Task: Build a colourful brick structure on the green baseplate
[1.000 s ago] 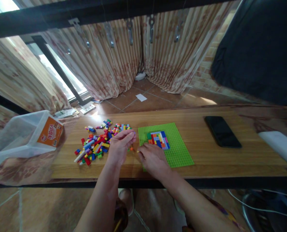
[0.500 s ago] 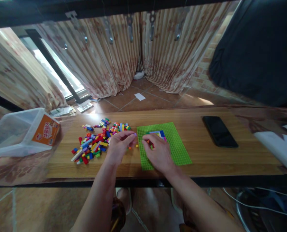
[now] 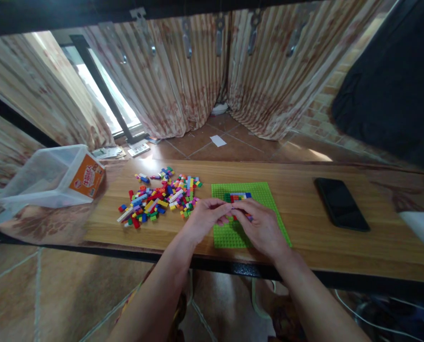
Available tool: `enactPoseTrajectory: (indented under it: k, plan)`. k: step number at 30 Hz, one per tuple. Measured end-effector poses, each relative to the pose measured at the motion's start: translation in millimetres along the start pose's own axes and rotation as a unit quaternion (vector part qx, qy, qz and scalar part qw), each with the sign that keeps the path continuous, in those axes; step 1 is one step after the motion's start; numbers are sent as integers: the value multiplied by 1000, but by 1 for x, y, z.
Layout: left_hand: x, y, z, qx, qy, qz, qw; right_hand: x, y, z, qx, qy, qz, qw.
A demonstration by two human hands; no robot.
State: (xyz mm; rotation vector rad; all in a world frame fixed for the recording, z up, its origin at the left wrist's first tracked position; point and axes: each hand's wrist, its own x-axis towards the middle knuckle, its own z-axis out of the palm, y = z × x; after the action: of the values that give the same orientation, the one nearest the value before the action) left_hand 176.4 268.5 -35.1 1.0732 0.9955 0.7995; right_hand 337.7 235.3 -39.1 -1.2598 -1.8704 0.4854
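My left hand (image 3: 208, 216) and my right hand (image 3: 262, 224) meet above the green studded baseplate (image 3: 228, 239). Their fingertips are pinched together around a tiny toy brick, which looks purple and is mostly covered by the fingers. Just beyond the fingertips, a low block of joined toy bricks (image 3: 241, 195) in blue, white, red and green sits on the plate. Its nearer part is hidden under my hands. To the left of my left hand spreads a pile of loose toy bricks (image 3: 151, 202) in many colours.
On the wooden table (image 3: 304, 251), a black phone (image 3: 340, 204) lies right of the baseplate. A clear plastic bin (image 3: 48, 178) with an orange label stands at the left end. Curtains (image 3: 190, 95) hang beyond the table, and a dark cloth (image 3: 393, 90) fills the upper right.
My left hand has moved right, from beside the pile to over the baseplate, carrying the purple brick to my right fingertips. The whole view has shifted, so the table appears turned slightly.
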Motion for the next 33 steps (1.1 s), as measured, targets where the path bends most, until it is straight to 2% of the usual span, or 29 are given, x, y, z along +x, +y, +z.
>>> enactPoseTrajectory:
  k: [4, 8, 11, 15, 19, 21, 23, 28, 33]
  plan:
    - [2, -4, -1, 25, 4, 12, 1000, -1, 7, -10, 4, 6, 24, 1000]
    - [3, -9, 1, 59, 35, 31, 997, -4, 16, -17, -17, 25, 43, 999]
    - [4, -5, -5, 68, 66, 78, 992, -6, 19, -14, -36, 27, 38, 998]
    - [-1, 12, -42, 72, 158, 138, 975, -7, 14, 2, -56, 12, 4, 998]
    - [-14, 20, -91, 192, 152, 119, 962, -5, 5, 24, -95, -20, -54, 994]
    - [-19, 17, -106, 279, 146, 110, 943, -3, 0, 34, -115, -22, -70, 991]
    - [-23, 14, -110, 372, 140, 102, 912, 0, -3, 42, -134, -26, -77, 988]
    - [-23, 15, -91, 552, 147, 73, 818, 8, -11, 59, -172, -47, -79, 981]
    - [-20, 16, -76, 609, 135, 69, 779, 11, -12, 72, -189, -54, -73, 978]
